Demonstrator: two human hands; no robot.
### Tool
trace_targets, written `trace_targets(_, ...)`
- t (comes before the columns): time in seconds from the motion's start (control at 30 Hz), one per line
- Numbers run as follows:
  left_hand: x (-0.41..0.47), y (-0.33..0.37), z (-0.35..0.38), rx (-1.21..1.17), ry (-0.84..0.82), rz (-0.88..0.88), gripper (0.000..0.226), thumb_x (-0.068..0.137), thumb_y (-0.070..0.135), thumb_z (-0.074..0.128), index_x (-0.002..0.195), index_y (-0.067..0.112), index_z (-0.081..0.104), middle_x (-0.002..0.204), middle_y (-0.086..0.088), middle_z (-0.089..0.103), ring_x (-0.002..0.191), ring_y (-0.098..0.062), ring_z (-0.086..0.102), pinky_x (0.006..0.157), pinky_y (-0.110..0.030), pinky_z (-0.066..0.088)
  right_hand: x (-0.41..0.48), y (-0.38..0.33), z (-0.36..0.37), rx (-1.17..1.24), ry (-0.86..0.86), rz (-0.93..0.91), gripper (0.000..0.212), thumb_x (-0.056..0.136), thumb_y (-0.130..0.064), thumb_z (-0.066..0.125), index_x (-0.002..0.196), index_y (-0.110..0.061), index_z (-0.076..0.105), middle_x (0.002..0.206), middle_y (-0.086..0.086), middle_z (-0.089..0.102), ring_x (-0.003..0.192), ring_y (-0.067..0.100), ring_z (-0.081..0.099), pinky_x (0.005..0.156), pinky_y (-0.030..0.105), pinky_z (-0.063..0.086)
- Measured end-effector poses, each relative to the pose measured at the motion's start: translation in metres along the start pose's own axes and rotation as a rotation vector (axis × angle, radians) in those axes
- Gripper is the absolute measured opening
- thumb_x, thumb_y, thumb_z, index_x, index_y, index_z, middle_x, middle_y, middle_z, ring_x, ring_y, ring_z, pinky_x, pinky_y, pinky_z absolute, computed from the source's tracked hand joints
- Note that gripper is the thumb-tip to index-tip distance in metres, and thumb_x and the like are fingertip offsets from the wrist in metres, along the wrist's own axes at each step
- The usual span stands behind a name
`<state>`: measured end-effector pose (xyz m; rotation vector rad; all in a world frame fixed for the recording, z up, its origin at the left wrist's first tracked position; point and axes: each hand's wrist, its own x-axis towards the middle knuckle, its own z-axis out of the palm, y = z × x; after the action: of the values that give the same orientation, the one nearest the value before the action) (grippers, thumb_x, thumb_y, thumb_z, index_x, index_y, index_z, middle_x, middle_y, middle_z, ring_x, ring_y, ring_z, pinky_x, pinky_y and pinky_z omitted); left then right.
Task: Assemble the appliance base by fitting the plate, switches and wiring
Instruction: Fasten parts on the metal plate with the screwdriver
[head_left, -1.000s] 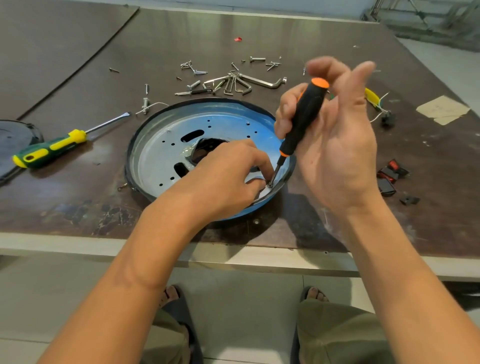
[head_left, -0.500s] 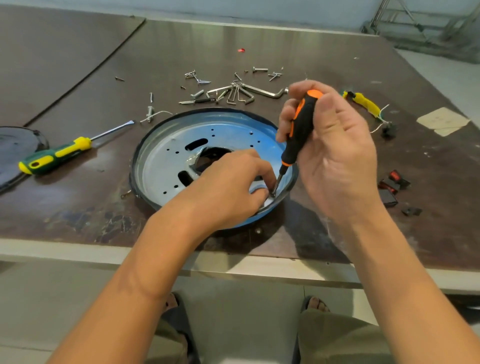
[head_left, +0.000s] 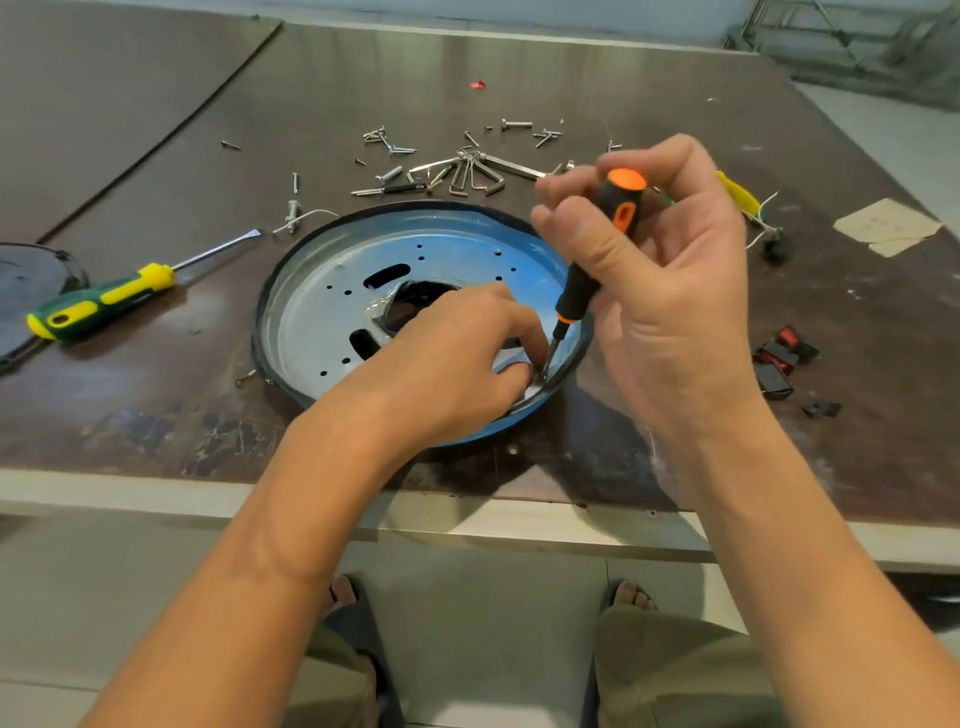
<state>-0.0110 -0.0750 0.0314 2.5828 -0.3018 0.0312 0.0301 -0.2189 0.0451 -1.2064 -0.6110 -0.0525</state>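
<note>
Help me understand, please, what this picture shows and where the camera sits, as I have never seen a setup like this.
There is no machine here: a person works with bare hands, and the one camera is worn on the head, looking down at a brown table. The right hand grips an orange-and-black screwdriver, its tip down at the near rim of a round metal plate. The left hand pinches a small part at that tip, probably a screw; too small to be sure. Left of the plate lies a green-and-yellow screwdriver; behind it, loose screws and hex keys; to the right, red-and-black switches and yellow-sleeved wiring.
</note>
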Motion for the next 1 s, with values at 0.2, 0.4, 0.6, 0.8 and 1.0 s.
trace_targets(0.2,0.0004,-0.0006,0.0002,0.017,0.0,-0.003,0.014,0.092,0.025,0.062,0.096,0.036,0.07,0.107,0.006,0.06,0.101,-0.014,0.055,0.091,-0.039,0.048,0.0001,0.0009,-0.0006,0.108,-0.007,0.054,0.014,0.104,-0.019,0.043,0.108,-0.008,0.051,0.081,0.006,0.063,0.087,0.028,0.062,0.089,0.05,0.047)
trace_targets(0.4,-0.0003,0.0003,-0.0003,-0.004,-0.002,-0.012,0.012,0.092,0.027,0.061,0.092,0.039,0.066,0.105,0.007,0.058,0.1,-0.013,0.054,0.09,-0.04,0.048,-0.002,0.0006,-0.0008,0.099,0.006,0.077,0.01,0.1,-0.006,0.051,0.108,-0.008,0.056,0.099,0.008,0.068,0.108,0.028,0.064,0.099,0.061,0.049)
trace_targets(0.6,-0.0004,-0.0004,-0.0004,0.011,0.001,-0.003,0.012,0.092,0.027,0.063,0.096,0.036,0.07,0.109,0.006,0.06,0.103,-0.015,0.056,0.091,-0.042,0.049,0.0005,0.0014,0.0015,0.109,-0.04,0.025,0.006,0.101,-0.009,0.051,0.106,-0.009,0.048,0.085,0.006,0.065,0.07,0.021,0.059,0.073,0.044,0.048)
trace_targets(0.8,0.0003,0.0005,-0.0001,0.007,-0.006,-0.016,0.013,0.093,0.028,0.061,0.094,0.038,0.068,0.109,0.007,0.059,0.103,-0.013,0.055,0.092,-0.041,0.048,0.0025,-0.0026,-0.0025,0.132,-0.02,0.091,0.018,0.105,-0.01,0.042,0.113,-0.002,0.056,0.092,0.007,0.065,0.084,0.021,0.06,0.076,0.034,0.052)
trace_targets(1.0,-0.0003,0.0014,-0.0011,-0.004,-0.005,-0.013,0.013,0.092,0.027,0.062,0.092,0.038,0.067,0.109,0.005,0.059,0.102,-0.014,0.054,0.092,-0.041,0.048,0.001,-0.0015,0.0034,0.026,0.024,0.022,0.008,0.098,-0.01,0.057,0.1,-0.011,0.049,0.077,0.004,0.064,0.067,0.022,0.058,0.064,0.033,0.046)
